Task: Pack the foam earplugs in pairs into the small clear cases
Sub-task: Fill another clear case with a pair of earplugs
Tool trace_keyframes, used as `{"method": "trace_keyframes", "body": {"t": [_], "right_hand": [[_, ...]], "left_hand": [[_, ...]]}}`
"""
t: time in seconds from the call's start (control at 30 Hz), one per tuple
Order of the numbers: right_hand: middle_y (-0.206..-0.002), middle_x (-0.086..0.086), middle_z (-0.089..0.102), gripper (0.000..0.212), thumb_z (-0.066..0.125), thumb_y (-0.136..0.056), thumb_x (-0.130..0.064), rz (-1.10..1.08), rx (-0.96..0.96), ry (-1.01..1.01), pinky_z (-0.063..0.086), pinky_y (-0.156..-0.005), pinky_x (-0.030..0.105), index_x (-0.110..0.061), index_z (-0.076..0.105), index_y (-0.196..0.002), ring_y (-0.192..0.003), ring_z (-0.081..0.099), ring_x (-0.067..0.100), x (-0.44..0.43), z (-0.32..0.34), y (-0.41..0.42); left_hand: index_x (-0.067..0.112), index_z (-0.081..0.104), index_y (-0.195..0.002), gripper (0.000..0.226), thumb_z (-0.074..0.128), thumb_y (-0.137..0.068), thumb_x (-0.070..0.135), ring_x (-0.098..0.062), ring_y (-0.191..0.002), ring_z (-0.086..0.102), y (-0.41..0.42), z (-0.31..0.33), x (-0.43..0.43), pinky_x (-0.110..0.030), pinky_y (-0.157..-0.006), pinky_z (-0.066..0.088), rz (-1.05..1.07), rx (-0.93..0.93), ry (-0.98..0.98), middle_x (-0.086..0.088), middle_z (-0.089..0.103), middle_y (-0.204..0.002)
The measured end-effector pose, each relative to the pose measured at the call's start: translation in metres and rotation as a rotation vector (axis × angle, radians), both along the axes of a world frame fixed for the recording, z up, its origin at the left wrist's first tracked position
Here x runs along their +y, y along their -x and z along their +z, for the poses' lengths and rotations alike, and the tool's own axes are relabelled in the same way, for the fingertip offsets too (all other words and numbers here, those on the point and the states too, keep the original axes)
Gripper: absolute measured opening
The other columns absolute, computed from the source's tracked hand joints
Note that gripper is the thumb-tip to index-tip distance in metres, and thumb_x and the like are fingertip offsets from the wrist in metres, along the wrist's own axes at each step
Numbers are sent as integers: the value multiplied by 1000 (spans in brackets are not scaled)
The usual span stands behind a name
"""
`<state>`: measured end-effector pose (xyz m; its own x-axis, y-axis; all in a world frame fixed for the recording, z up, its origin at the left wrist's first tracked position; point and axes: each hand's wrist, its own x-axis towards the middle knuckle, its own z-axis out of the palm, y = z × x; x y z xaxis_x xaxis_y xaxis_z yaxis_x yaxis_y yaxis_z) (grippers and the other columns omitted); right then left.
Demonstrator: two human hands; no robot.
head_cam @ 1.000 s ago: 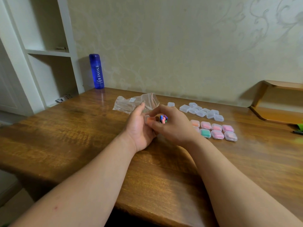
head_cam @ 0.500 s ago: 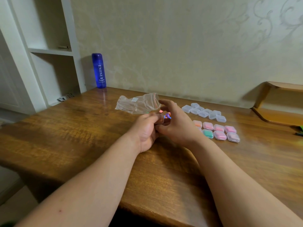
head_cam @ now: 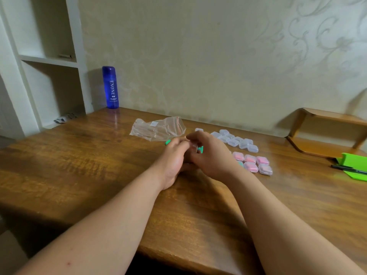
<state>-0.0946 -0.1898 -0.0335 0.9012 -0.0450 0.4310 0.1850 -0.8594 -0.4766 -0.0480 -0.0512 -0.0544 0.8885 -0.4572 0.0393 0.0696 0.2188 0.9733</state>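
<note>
1. A brown wooden bench (head_cam: pixel 99 165) stands against a pale wall with a faint scroll pattern. White shelves (head_cam: pixel 49 60) are at the left.
2. A blue bottle (head_cam: pixel 110 87) stands upright at the bench's far left corner. Its white lettering reads "ENONE"; the smaller lines beneath are too small to read.
3. A clear zip bag (head_cam: pixel 158 129) with a small white label, unreadable, lies just beyond the hands.
4. The left hand (head_cam: pixel 174 157) and right hand (head_cam: pixel 212 155) meet mid-bench, fingers curled and touching.
5. The right hand curls round green earplugs (head_cam: pixel 200 149), which show in the gap between the hands.
6. A green tip (head_cam: pixel 168 142) shows at the left hand's far edge; whether that hand grips it I cannot tell.
7. Empty clear cases (head_cam: pixel 234 140) cluster to the right, toward the wall. Nearer, closed pink-filled cases (head_cam: pixel 250 161) sit in rows just beside the right hand.
8. A black pen (head_cam: pixel 347 169) lies on a bright green object (head_cam: pixel 355 161) at the right edge.
</note>
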Motion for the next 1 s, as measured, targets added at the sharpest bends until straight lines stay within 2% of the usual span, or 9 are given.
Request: {"method": "trace_keyframes", "body": {"t": [0.1,0.2,0.27,0.33,0.4,0.57,0.73,0.9,1.0], "right_hand": [[-117,-13,70,32,67,-101,-41,-70,-14,-29,55,-91,32,-29,66,-131,-107,65,8,-22,-2,24],[-113,-19,70,30,71,-98,-37,-185,-13,-63,52,-90,28,-32,67,-127,-105,64,0,-57,0,56],[-110,-21,70,27,72,-98,-35,-251,-23,-56,48,-84,25,-33,68,-124,-102,64,-2,-81,3,78],[-108,-20,70,24,74,-97,-35,-303,-37,-50,47,-79,22,-33,67,-121,-100,65,-3,-101,2,98],[-106,-19,70,22,75,-96,-37,-365,-46,-47,47,-78,22,-34,67,-116,-100,64,-2,-115,-4,114],[-106,-17,67,22,77,-95,-36,-462,51,-34,51,-85,31,-34,66,-114,-102,63,7,-129,-15,127],[-106,-15,59,12,73,-95,-35,-449,126,32,45,-73,17,-36,63,-101,-93,61,2,-130,-18,124],[-107,-14,59,8,71,-97,-35,-454,155,25,54,-80,27,-35,64,-102,-93,62,5,-134,-16,127],[-112,-14,56,11,69,-98,-35,-466,175,35,52,-83,30,-35,63,-107,-100,60,6,-134,-17,127]], "left_hand": [[22,59,-134,24,48,-113,21,-26,-86,74,6,-3,-5,-53,-84,63,19,-156,-159,-12,76,-108],[28,60,-132,23,50,-111,26,-21,-83,72,17,-1,-13,-42,-76,61,35,-398,-392,-1,74,-105],[30,61,-127,20,50,-111,27,-21,-84,70,26,0,-20,-41,-72,59,28,-541,-522,3,72,-100],[29,62,-127,19,51,-112,25,-12,-83,66,33,0,-25,-29,-64,51,11,-623,-613,7,68,-95],[28,62,-126,19,51,-112,24,-7,-86,64,36,0,-25,-21,-65,46,-3,-647,-651,9,66,-97],[29,65,-124,19,49,-113,25,-7,-92,65,33,0,-19,-22,-70,48,18,-620,-634,9,65,-105],[29,65,-120,18,49,-113,27,-9,-91,66,30,-2,-16,-23,-70,50,46,-624,-640,8,67,-102],[29,66,-119,17,50,-113,26,-10,-91,67,28,-1,-19,-22,-70,52,40,-605,-605,6,69,-101],[28,66,-120,18,50,-113,26,-10,-90,68,28,-2,-20,-22,-70,52,38,-598,-600,5,70,-101]]}}
